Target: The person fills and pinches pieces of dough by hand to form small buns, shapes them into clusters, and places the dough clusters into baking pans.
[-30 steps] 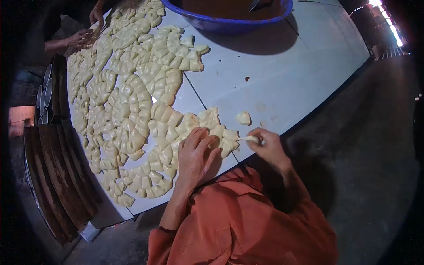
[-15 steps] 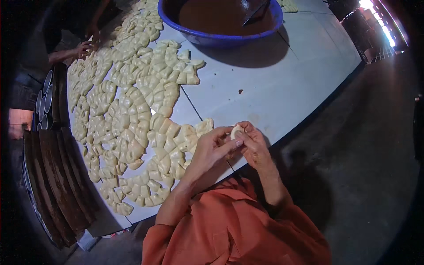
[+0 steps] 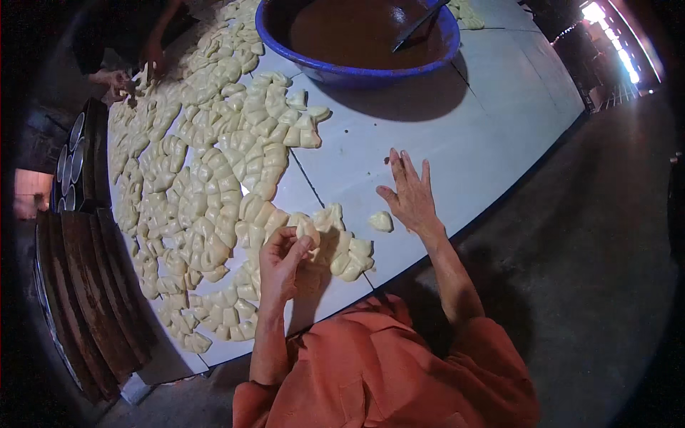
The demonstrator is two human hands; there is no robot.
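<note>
Between the thumb and fingers of my left hand (image 3: 280,265) is a pale, flat dough piece (image 3: 307,227), lifted just above the near edge of the spread dough pieces (image 3: 214,171). My right hand (image 3: 410,196) is open and palm down over the white table (image 3: 492,107), fingers spread and pointing away from me. Whether its palm touches the surface I cannot tell. Just left of that wrist, one small dough piece (image 3: 381,221) lies apart from the others. Small dark crumbs dot the table near my right fingertips.
At the far side stands a blue basin (image 3: 357,71) of brown filling, a dark flat-bladed tool (image 3: 421,27) leaning in it. Another person's hands (image 3: 118,82) work over dough at the far left. Dark trays (image 3: 85,285) and round tins (image 3: 71,167) sit beyond the table's left edge.
My hands have parted from pinching a dough piece together. The left went left and now holds a dough piece; the right opened and moved farther away. A lone piece now shows on the table.
</note>
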